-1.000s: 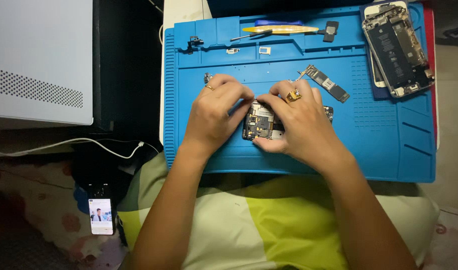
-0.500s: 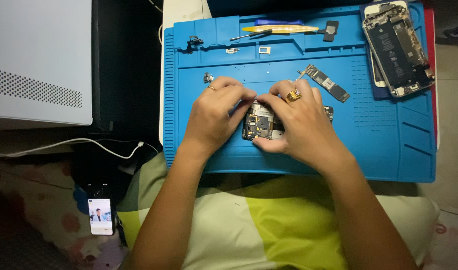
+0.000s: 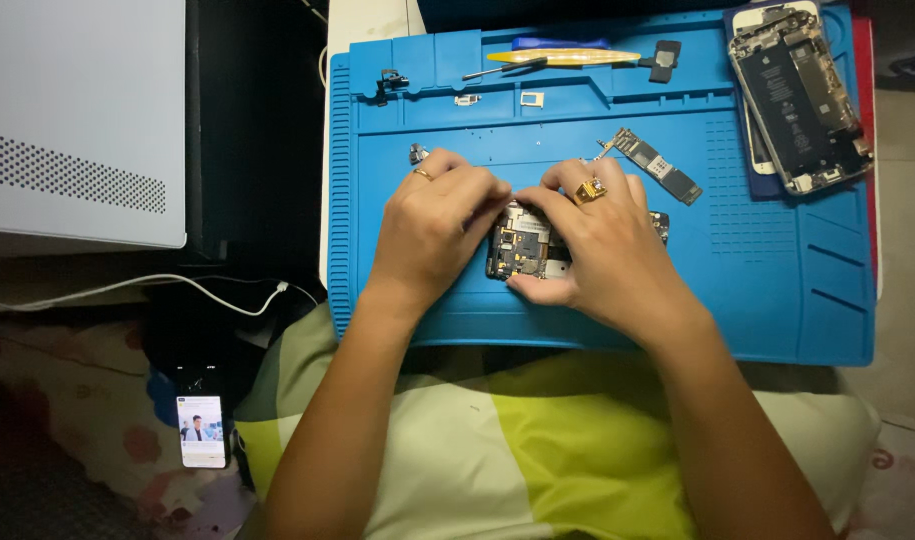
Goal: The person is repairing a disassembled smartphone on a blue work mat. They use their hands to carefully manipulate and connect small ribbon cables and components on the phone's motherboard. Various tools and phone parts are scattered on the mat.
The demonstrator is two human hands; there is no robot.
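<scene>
The fingers point(image 3: 497, 195) of the left hand point(image 3: 432, 225) are curling narrowly onto the left edge of a small opened phone body with exposed dark circuitry point(image 3: 520, 250), while the right hand point(image 3: 602, 245), wearing a gold ring point(image 3: 589, 190), is cupping it from the right, its thumb pressing the near edge. Both hands are pinching it together at the middle of the blue silicone repair mat point(image 3: 777, 290), near its front.

Work this fine is going best, I judge, with the body kept flat on the mat, the right hand bracing, and only light fingertip pressure on the small parts.

Just to the right a narrow green logic board point(image 3: 657, 167) is lying; far right, an opened phone with a black battery point(image 3: 797, 95). At the far edge a yellow plastic pry tool point(image 3: 567, 57) is resting.
</scene>
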